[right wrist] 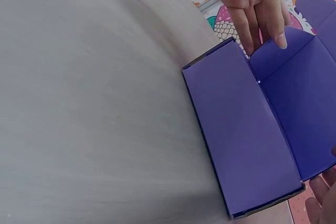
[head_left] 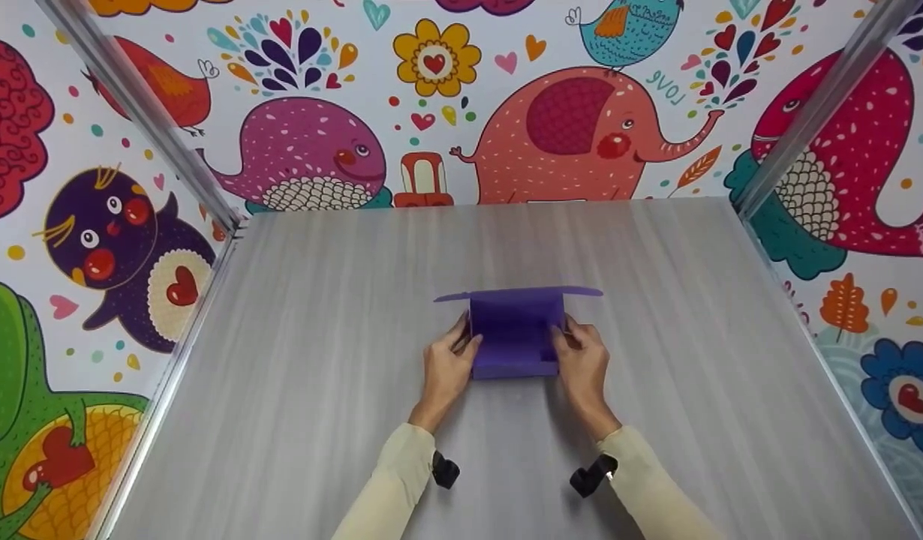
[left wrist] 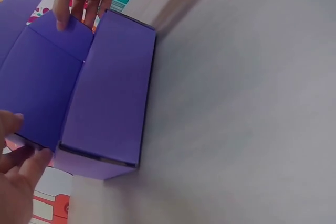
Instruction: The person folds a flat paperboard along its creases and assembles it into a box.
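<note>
A purple cardboard box (head_left: 515, 369) sits on the table with its lid (head_left: 515, 307) raised and tilted back, the inside facing me. My left hand (head_left: 448, 364) pinches the lid's left side flap, thumb on the inner face and fingers behind. On the other side my right hand (head_left: 585, 360) pinches the right side flap (left wrist: 68, 35) the same way. The left wrist view shows the box's plain purple front panel (left wrist: 113, 87) with dark cut edges. In the right wrist view, a rounded tab (right wrist: 317, 11) sticks out from the lid's far edge.
The grey wood-grain table (head_left: 319, 315) spreads around the box. Metal posts (head_left: 161, 135) and walls printed with cartoon animals (head_left: 566, 135) border it at the back and sides. A black wrist camera (head_left: 445, 471) hangs at the left cuff, another (head_left: 593, 476) at the right.
</note>
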`<state>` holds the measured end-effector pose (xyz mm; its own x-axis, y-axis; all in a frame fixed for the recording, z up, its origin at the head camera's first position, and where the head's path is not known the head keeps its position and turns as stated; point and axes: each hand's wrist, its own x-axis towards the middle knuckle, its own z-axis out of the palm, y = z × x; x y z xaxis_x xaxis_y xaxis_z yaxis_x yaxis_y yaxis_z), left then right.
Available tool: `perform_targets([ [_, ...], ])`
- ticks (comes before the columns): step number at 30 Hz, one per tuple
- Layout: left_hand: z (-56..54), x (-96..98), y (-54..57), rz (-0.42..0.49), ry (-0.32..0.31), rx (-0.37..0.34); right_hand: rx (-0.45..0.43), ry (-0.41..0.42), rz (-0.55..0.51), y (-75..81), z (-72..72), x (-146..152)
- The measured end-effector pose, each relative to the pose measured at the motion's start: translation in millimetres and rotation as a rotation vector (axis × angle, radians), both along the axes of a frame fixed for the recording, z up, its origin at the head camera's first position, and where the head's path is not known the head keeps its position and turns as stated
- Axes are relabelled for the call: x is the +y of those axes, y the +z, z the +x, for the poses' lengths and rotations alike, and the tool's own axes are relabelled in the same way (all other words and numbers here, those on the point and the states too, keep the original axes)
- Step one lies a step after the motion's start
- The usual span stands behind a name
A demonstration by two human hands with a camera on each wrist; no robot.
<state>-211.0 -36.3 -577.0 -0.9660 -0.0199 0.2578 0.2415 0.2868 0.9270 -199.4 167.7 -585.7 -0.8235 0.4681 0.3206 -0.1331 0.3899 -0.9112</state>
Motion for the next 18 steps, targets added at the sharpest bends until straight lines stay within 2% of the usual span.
perform_targets([
  [4, 0.0, -1.1, -5.1, 0.024, -0.03, 0.012, 0.035, 0.016, 0.004, -3.7, 2.4, 1],
  [7, -0.1, -3.1, -8.6, 0.012, -0.052, 0.023, 0.028, 0.02, 0.018, -6.1, 4.7, 1],
  [10, 0.5, -4.4, -9.9, -0.038, -0.072, 0.042, -0.005, 0.02, 0.004, -7.6, 6.4, 2],
  [15, 1.2, -5.9, -10.4, -0.172, -0.063, 0.101, -0.036, 0.024, -0.018, -7.8, 9.1, 2],
  [18, 1.7, -6.6, -11.3, -0.197, -0.054, 0.103, -0.033, 0.038, -0.023, -9.3, 10.0, 2],
])
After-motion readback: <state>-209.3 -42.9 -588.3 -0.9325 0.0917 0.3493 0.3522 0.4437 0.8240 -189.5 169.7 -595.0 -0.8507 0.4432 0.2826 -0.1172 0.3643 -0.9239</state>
